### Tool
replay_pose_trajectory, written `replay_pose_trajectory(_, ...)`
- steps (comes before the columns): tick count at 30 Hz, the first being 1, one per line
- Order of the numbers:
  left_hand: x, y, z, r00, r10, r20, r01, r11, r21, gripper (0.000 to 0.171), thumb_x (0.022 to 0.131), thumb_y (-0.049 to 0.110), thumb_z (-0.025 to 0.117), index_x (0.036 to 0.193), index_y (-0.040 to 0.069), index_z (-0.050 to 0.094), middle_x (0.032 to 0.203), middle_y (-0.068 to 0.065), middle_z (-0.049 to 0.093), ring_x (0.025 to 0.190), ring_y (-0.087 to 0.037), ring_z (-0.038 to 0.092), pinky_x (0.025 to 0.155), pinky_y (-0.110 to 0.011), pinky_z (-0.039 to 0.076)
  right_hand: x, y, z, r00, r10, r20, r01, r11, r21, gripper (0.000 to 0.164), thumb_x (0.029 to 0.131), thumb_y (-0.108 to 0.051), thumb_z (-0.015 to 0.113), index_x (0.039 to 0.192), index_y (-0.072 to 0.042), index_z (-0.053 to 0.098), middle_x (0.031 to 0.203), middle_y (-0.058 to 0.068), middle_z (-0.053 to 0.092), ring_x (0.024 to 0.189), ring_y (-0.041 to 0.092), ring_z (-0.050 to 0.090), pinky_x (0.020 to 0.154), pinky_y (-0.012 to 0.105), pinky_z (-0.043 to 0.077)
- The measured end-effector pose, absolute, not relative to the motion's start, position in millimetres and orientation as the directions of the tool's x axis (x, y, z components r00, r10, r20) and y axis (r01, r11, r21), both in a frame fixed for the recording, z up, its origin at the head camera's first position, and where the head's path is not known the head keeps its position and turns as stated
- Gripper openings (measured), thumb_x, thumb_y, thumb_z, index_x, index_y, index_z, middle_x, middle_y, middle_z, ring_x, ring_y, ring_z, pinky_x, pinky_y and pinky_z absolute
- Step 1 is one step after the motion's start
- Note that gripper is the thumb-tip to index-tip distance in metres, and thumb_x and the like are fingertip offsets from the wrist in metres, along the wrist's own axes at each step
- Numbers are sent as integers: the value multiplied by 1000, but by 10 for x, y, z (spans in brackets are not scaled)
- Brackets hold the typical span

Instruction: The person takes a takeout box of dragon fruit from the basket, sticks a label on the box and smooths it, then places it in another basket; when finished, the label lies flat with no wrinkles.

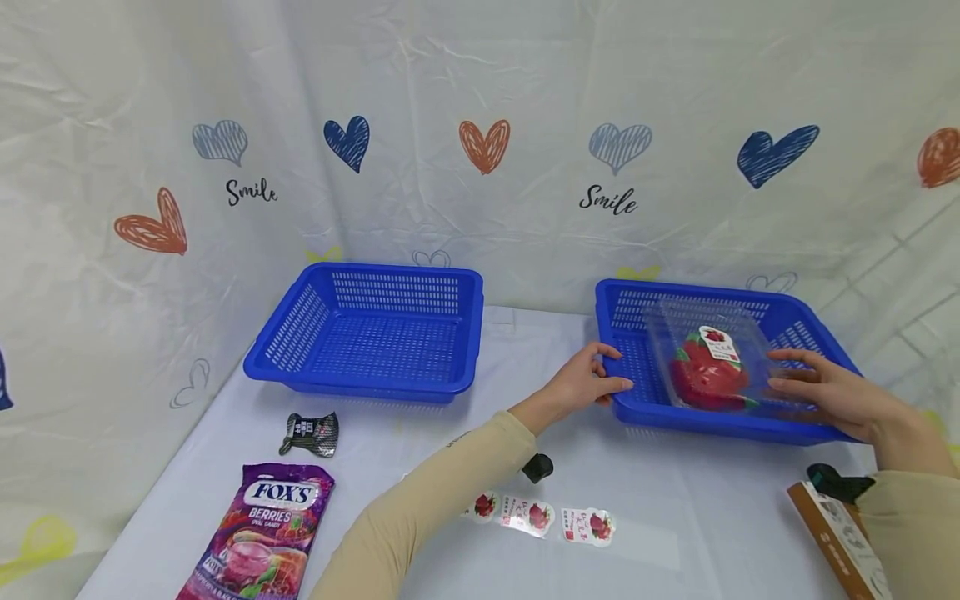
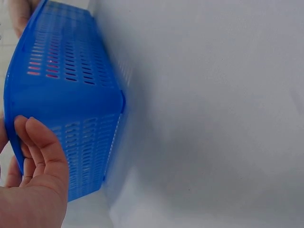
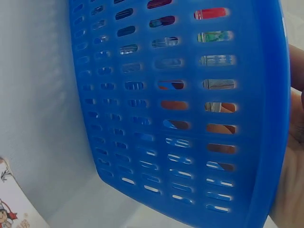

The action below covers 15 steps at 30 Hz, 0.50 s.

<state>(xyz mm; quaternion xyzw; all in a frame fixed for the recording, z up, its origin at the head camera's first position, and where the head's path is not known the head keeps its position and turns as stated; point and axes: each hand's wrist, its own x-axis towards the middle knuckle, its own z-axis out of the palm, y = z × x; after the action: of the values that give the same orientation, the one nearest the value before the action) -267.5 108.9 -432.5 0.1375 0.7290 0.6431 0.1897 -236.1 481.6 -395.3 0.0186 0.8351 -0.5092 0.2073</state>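
In the head view a clear plastic box (image 1: 667,346) sits tilted inside the right blue basket (image 1: 705,427). Through its lid shows a red dragon fruit (image 1: 705,379) with green tips, and a white label (image 1: 718,343) is stuck on top. My left hand (image 1: 581,379) grips the basket's rim at the near-left corner; the left wrist view shows the fingers (image 2: 45,142) curled against the outer wall. Reaching over the right rim, my right hand (image 1: 840,387) holds the box's right side with thumb and fingers. The basket wall hides part of it in the right wrist view.
Another blue basket (image 1: 375,387) stands at the back left. In front of it lie a small dark packet (image 1: 311,433) and a purple candy bag (image 1: 258,533). Fruit stickers (image 1: 588,527) lie near the front middle, and a brown-edged carton (image 1: 840,537) is by the right forearm.
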Motion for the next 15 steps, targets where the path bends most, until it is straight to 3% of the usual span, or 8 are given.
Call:
replay_pose_trajectory(8,-2682,1093,-4322,-889,446,-105,-47,139,989,45,88,18,74,127,12,53,77,-5,50,59,-17,59,79,-50,55,-2379,4817,-3955,-914,-165,-370,251,486,-837,36,103,-28,51,133,-38,34,141,35,28,95,0,61,86,44,54)
replay_pose_trajectory(11,-2688,1096,-4329,-890,446,-101,-47,132,990,45,87,18,75,127,12,53,76,-5,50,58,-16,58,80,-51,55,-2385,4845,-3959,-911,-174,-373,255,472,-844,35,104,-27,50,132,-39,34,129,15,46,95,1,62,85,43,55)
replay_pose_trajectory(15,-2702,1098,-4354,-890,447,-90,-45,109,993,46,87,17,74,127,11,53,75,-5,50,57,-16,58,81,-52,54,-2394,4884,-3958,-909,-195,-367,255,436,-863,34,104,-23,48,132,-38,36,112,-14,52,96,2,63,83,40,56)
